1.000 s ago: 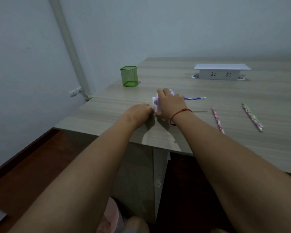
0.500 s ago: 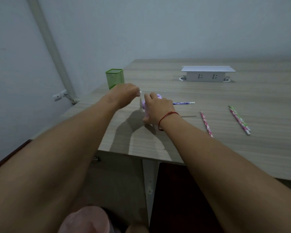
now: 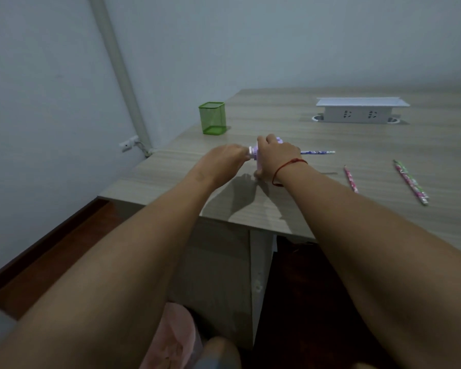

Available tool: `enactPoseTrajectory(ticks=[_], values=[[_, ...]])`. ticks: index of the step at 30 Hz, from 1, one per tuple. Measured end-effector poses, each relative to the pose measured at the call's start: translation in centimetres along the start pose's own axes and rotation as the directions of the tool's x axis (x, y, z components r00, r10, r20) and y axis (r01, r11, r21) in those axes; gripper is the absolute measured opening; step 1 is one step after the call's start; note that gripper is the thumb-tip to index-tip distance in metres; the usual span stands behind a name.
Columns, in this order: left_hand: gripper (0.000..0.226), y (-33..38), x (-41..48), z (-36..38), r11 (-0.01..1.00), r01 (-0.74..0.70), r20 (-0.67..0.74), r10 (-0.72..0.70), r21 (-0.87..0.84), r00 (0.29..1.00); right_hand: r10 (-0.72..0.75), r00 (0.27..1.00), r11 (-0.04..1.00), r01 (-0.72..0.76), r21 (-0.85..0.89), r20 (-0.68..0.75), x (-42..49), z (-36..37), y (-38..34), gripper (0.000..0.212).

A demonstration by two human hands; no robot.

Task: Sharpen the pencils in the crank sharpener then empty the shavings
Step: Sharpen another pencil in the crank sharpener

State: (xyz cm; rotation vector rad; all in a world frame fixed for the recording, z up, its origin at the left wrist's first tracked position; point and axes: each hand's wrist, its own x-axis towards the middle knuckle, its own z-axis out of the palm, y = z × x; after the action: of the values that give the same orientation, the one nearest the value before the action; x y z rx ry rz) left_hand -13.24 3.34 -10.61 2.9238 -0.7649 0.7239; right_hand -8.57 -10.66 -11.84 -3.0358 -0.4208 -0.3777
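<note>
Clasping purple sharpener (image 3: pixel 255 155) in our right grip (image 3: pixel 274 158) on desk (image 3: pixel 277 121) | our left grip (image 3: pixel 224 162) pinching its crank (image 3: pixel 250 150) | pencil (image 3: pixel 317 152) inserted

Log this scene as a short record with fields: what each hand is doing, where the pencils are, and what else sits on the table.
Left hand: holds the white crank
Right hand: grips the purple plastic crank sharpener from above
In sharpener: purple patterned pencil, sticking out to the right
Loose on wood-grain table: pink pencil; green and pink pencil pair, side by side
Also on table: green mesh cup; white socket box
</note>
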Motion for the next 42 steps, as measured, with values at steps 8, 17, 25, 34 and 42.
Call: enactPoseTrajectory(ticks=[8, 17, 25, 34, 42], values=[[0.023, 0.5, 0.1, -0.2, 0.999, 0.039, 0.063, -0.040, 0.027, 0.997, 0.008, 1.000, 1.000, -0.008, -0.009, 0.008, 0.3, 0.2, -0.1, 0.071], [0.021, 0.4, -0.1, 1.5, 0.997, 0.068, 0.146, -0.071, 0.023, 0.987, -0.004, 1.000, 1.000, 0.004, 0.007, -0.015, 0.3, 0.3, 0.1, 0.067], [0.017, -0.2, 0.8, 4.7, 0.985, 0.167, 0.228, -0.151, -0.051, 0.962, -0.112, 0.991, 0.994, 0.113, 0.005, -0.074, 0.0, 0.6, 1.0, 0.070], [0.019, -3.8, 6.4, 2.8, 0.986, 0.025, 0.347, -0.082, 0.165, 0.934, -0.135, 0.988, 0.991, 0.135, -0.012, -0.069, -0.3, 0.3, 1.2, 0.077], [0.020, -3.6, 6.0, 0.9, 0.997, 0.038, 0.050, -0.041, 0.068, 0.998, -0.041, 0.996, 0.999, 0.039, -0.026, -0.077, 0.0, 0.2, 0.2, 0.053]])
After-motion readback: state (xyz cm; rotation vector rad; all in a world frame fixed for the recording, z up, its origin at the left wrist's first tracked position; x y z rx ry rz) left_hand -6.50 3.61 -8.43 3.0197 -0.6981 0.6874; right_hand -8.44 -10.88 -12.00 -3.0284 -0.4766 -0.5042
